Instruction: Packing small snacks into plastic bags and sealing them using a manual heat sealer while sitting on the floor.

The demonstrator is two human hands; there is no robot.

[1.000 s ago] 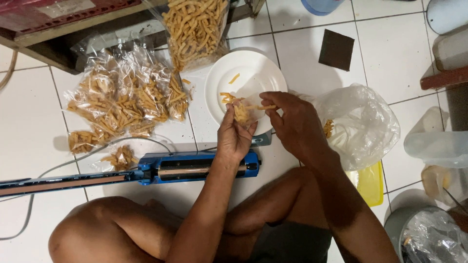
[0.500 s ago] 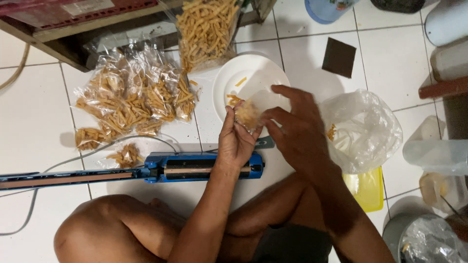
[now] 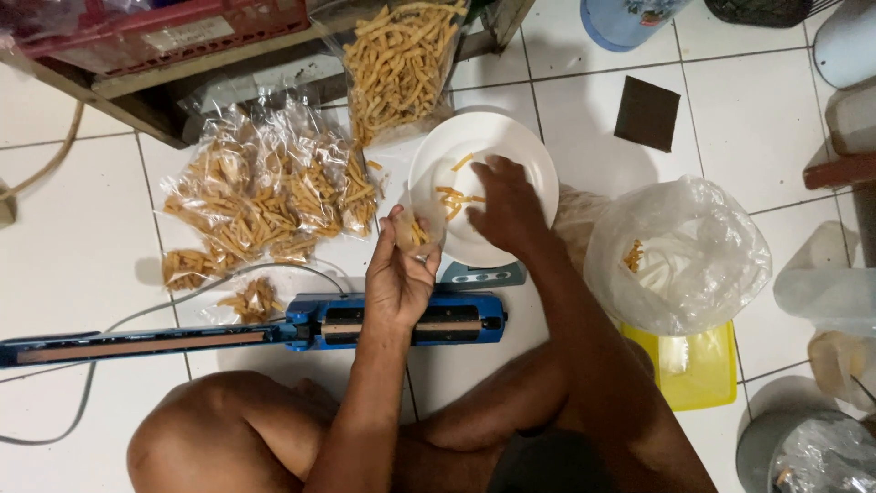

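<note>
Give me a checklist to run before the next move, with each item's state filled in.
1. Left hand grips the small bag: ok.
2. Bag mouth open: cannot tell.
3. Right hand over the plate: ok.
4. Loose sticks on the plate within reach of the right hand: ok.
5. Sealer lying in front of the knees, bar down: ok.
6. Sealer switched on: cannot tell.

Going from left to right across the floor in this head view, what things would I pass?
Blue heat sealer's long arm → pile of small filled snack bags → left hand holding a small clear bag of snack sticks → right hand over the white plate → big crumpled clear plastic bag.
</note>
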